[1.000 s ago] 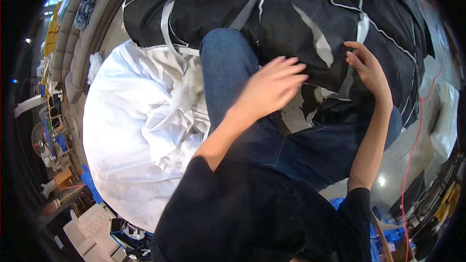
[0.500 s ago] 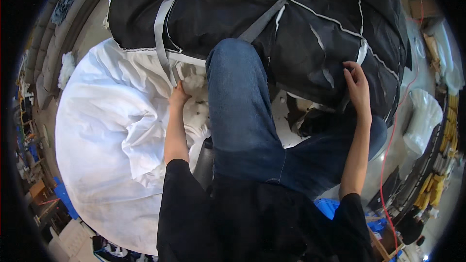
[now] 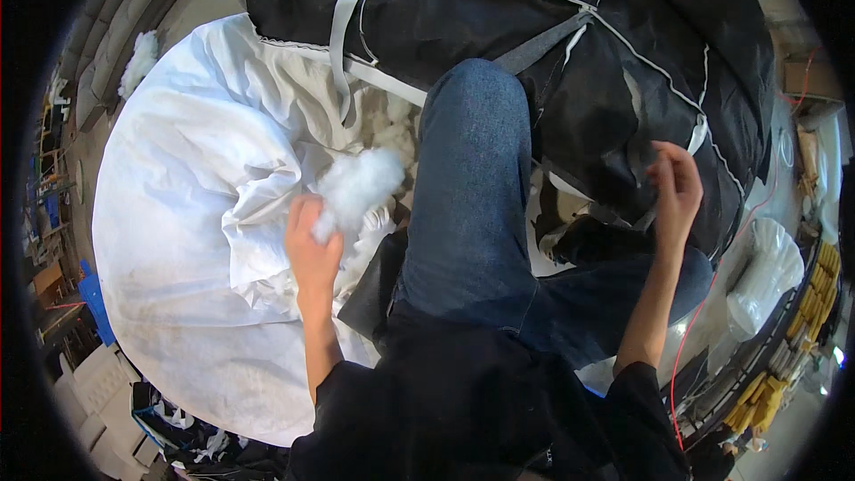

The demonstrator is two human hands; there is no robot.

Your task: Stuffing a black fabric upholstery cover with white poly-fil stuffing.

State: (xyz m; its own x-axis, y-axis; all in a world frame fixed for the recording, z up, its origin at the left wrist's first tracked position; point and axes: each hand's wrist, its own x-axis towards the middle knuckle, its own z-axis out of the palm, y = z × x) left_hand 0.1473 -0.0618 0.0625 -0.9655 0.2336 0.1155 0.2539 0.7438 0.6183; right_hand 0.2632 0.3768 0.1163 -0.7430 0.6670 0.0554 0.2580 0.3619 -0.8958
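My left hand (image 3: 312,245) holds a tuft of white fluffy stuffing (image 3: 358,187) above the open mouth of a big white sack (image 3: 187,214), where more stuffing lies. My right hand (image 3: 675,189) pinches the edge of a large black bag (image 3: 552,53) with grey straps and white piping. My knee in blue jeans (image 3: 472,187) is raised between the two hands, pressing against the black bag.
Stacked grey cushions (image 3: 98,62) run along the upper left. Boxes and clutter (image 3: 80,383) sit at the lower left. A clear plastic bag (image 3: 766,276), a red cable (image 3: 690,347) and yellow items (image 3: 802,338) lie to the right.
My left hand came out of the white sack with a tuft of stuffing. My right hand stayed on the black bag's edge, shifting slightly lower.
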